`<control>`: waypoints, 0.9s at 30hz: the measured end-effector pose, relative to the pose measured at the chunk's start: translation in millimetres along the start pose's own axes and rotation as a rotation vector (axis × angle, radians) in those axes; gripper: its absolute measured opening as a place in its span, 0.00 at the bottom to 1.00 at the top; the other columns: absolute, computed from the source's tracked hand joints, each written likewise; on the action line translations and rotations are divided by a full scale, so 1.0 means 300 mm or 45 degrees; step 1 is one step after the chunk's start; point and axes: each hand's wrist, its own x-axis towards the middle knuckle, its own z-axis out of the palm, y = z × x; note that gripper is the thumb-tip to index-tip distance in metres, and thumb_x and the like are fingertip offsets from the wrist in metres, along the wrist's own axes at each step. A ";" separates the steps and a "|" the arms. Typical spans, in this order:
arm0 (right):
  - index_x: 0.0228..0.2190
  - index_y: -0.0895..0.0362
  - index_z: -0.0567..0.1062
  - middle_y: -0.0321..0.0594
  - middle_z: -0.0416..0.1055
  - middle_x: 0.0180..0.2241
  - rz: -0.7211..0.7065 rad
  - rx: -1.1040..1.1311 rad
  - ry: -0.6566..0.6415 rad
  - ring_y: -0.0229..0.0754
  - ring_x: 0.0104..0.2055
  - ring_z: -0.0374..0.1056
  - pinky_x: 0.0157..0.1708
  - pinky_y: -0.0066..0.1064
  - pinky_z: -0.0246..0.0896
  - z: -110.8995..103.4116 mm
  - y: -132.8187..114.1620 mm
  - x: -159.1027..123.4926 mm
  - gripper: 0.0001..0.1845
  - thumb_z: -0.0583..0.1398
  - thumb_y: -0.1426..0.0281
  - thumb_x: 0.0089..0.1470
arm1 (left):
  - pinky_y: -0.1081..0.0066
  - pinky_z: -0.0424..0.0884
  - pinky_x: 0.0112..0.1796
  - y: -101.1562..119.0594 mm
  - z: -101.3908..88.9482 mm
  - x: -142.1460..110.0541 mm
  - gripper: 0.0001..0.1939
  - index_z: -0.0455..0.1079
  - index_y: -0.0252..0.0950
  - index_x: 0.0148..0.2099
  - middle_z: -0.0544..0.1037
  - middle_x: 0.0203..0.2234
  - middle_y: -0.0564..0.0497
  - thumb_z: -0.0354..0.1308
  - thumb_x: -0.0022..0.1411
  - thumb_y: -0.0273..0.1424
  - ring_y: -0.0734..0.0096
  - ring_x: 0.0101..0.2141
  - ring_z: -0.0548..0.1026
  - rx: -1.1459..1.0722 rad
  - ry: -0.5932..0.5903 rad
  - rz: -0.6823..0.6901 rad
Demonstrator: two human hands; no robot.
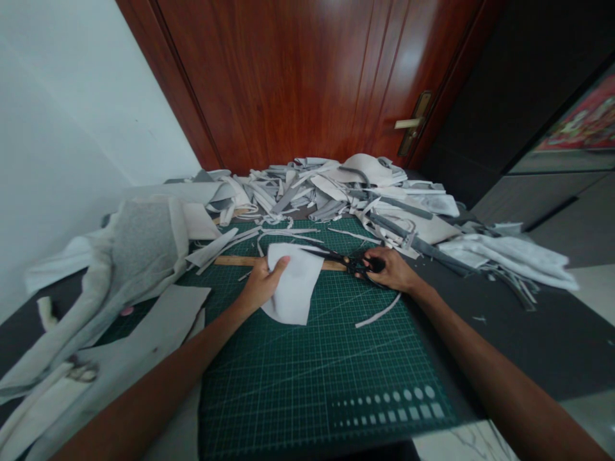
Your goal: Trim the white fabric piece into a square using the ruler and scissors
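Note:
My left hand [262, 282] pinches a white piece of fabric [293, 285] by its left edge, holding it just above the green cutting mat [312, 371]. My right hand [391, 270] grips the handles of black scissors [353, 261], whose blades point left and meet the fabric's upper right edge. A wooden ruler [240, 260] lies on the mat behind the fabric, partly hidden by it. A thin cut strip [379, 314] curls on the mat below my right hand.
A heap of grey and white fabric offcuts [346, 189] lines the far edge before a brown wooden door [312, 77]. Larger grey cloth pieces [139, 250] lie at left, folded white cloth [509, 256] at right. A dark table [519, 333] lies under the mat.

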 end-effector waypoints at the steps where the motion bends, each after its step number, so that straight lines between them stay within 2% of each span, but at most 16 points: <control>1: 0.25 0.53 0.65 0.32 0.64 0.24 -0.004 0.001 -0.001 0.38 0.27 0.59 0.31 0.32 0.53 0.000 0.000 0.000 0.19 0.67 0.57 0.55 | 0.64 0.80 0.39 0.000 0.000 0.000 0.39 0.79 0.33 0.40 0.86 0.38 0.41 0.59 0.55 0.67 0.55 0.37 0.83 0.002 -0.002 0.000; 5: 0.25 0.53 0.65 0.32 0.63 0.24 -0.005 0.005 -0.006 0.37 0.27 0.59 0.30 0.31 0.52 -0.003 -0.001 0.001 0.19 0.67 0.59 0.55 | 0.64 0.80 0.41 0.003 0.000 0.001 0.39 0.79 0.32 0.41 0.86 0.40 0.41 0.59 0.55 0.67 0.54 0.39 0.83 0.001 -0.003 0.010; 12: 0.24 0.53 0.65 0.32 0.63 0.22 -0.008 0.012 -0.007 0.36 0.26 0.58 0.28 0.31 0.50 -0.003 -0.001 0.003 0.17 0.66 0.62 0.54 | 0.63 0.80 0.39 0.009 0.000 0.001 0.40 0.78 0.32 0.40 0.86 0.37 0.42 0.59 0.54 0.68 0.54 0.37 0.83 0.010 0.000 -0.012; 27: 0.24 0.54 0.65 0.33 0.64 0.23 -0.029 0.002 0.013 0.37 0.26 0.59 0.29 0.31 0.52 0.000 0.007 -0.001 0.15 0.64 0.64 0.55 | 0.61 0.80 0.41 0.006 0.002 0.000 0.39 0.79 0.32 0.42 0.86 0.39 0.41 0.59 0.55 0.67 0.53 0.38 0.83 -0.015 -0.003 0.003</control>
